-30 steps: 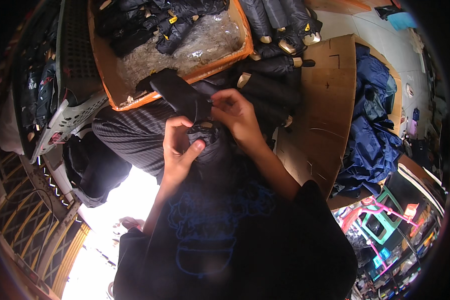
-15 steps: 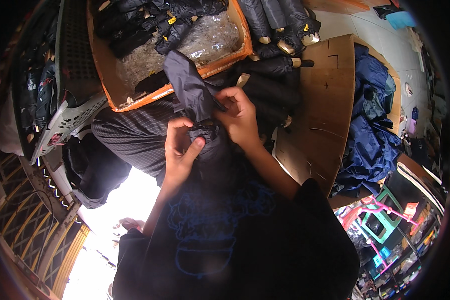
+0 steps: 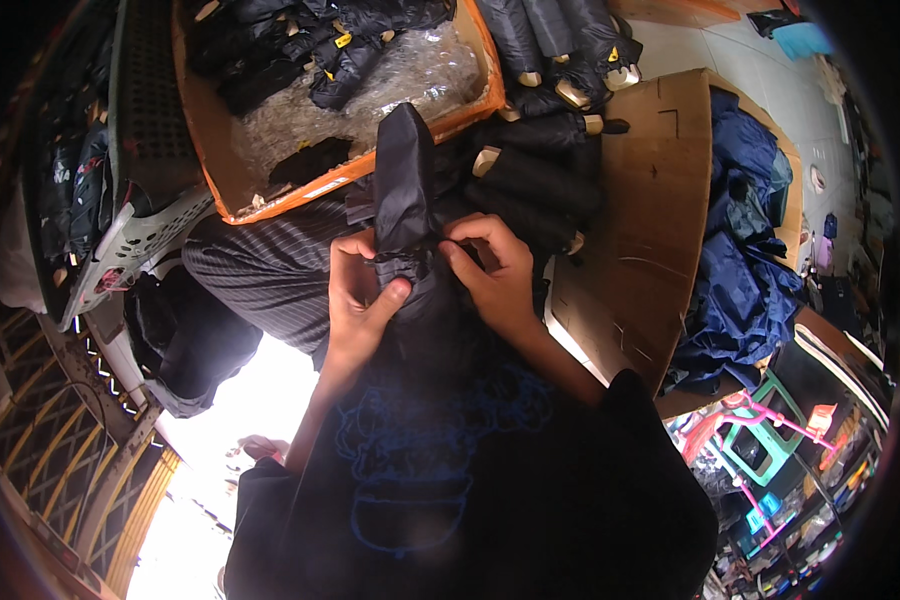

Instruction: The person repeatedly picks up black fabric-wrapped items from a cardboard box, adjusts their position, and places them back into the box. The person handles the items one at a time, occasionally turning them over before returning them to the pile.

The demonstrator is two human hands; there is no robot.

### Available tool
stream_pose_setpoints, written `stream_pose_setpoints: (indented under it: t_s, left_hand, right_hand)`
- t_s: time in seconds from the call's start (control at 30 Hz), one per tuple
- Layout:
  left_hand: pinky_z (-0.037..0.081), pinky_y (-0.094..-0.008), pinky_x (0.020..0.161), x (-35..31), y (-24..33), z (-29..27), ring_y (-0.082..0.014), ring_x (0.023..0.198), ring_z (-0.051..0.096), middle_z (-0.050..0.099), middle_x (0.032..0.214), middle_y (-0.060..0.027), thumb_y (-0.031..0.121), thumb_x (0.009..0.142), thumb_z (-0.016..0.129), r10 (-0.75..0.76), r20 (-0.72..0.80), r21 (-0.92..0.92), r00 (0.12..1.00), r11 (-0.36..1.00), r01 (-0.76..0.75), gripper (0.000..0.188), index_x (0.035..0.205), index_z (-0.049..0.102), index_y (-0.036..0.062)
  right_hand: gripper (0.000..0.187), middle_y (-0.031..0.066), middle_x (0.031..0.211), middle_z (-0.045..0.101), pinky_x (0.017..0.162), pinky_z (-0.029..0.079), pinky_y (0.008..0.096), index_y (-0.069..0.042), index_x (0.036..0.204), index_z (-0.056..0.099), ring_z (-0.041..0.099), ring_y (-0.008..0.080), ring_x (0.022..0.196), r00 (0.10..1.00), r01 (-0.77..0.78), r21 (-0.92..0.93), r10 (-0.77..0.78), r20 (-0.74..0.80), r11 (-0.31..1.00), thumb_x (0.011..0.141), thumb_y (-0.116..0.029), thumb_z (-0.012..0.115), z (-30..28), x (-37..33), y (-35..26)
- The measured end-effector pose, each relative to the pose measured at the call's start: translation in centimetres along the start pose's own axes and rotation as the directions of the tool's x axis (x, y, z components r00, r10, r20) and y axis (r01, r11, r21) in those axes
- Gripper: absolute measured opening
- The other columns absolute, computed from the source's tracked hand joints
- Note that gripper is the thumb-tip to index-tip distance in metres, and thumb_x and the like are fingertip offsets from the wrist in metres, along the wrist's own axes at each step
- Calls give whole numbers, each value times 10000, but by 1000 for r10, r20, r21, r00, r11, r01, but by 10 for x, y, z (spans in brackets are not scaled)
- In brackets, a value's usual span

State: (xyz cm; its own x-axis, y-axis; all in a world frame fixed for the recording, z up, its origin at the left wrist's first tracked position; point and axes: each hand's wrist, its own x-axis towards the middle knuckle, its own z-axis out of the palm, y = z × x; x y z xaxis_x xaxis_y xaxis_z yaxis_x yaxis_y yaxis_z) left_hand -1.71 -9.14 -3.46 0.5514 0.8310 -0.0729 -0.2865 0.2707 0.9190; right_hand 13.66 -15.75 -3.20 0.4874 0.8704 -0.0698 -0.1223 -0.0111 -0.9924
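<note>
A long black fabric sleeve [image 3: 403, 170] stands up between my hands, its narrow far end pointing at the orange-edged box. My left hand [image 3: 358, 290] is closed on the gathered fabric at the sleeve's near end, thumb on top. At the right side of the same gathered part, my right hand [image 3: 490, 265] pinches the edge between thumb and fingertips. Whatever is inside the sleeve is hidden. Below my hands the dark fabric merges with my black shirt [image 3: 410, 430].
Ahead is an orange-edged carton [image 3: 355, 170] with black bundles [image 3: 345, 50] and clear plastic. Black rolls with pale ends [image 3: 540, 185] lie right of my hands. Further right, a cardboard box [image 3: 635, 220] holds blue fabric [image 3: 735, 270]. A grey perforated crate [image 3: 155, 235] stands left.
The sleeve has swung from leaning left to nearly upright. My right hand has moved slightly down and to the right; my left hand keeps its grip in the same place.
</note>
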Motion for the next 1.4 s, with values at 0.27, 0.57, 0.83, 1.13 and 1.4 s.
stream_pose_setpoints:
  t_s: [0.27,0.57,0.83,1.13,1.4]
  left_hand:
    - [346,-299,966,7,9,-5,-138,1078,460,484,1102,-61,37,820,726,-135,101,-22,986,990,138,401,1017,382,95]
    - [349,-236,815,8,9,-4,-81,892,401,408,947,-6,-18,839,680,-146,76,109,986,985,138,321,941,397,97]
    - [311,-189,638,5,25,-4,-31,719,382,395,864,23,-21,902,552,-177,-12,269,984,947,174,174,938,420,86]
    - [334,-210,524,9,41,6,-27,608,443,512,777,-13,-27,889,559,-100,-81,457,992,881,126,203,1069,498,44]
    - [489,-363,592,2,42,18,-310,665,656,628,809,-174,-11,915,548,12,-46,788,999,615,29,127,1037,526,17]
  right_hand:
    - [104,138,852,611,692,485,301,20,854,594,626,245,763,950,312,-303,-300,86,901,781,69,651,-3,-3,-24]
    - [103,130,875,594,705,479,289,15,893,565,612,222,777,981,194,-280,-185,60,940,815,64,611,-2,-7,-23]
    - [93,125,879,589,698,478,285,11,902,565,605,212,766,983,181,-299,-184,18,937,828,57,597,6,-9,-27]
    - [103,131,879,578,696,473,291,14,913,559,595,226,765,975,219,-326,-214,54,919,829,61,594,8,-9,-26]
    - [103,139,889,573,710,472,300,14,913,545,594,243,779,980,195,-345,-195,33,918,830,62,584,8,-9,-19]
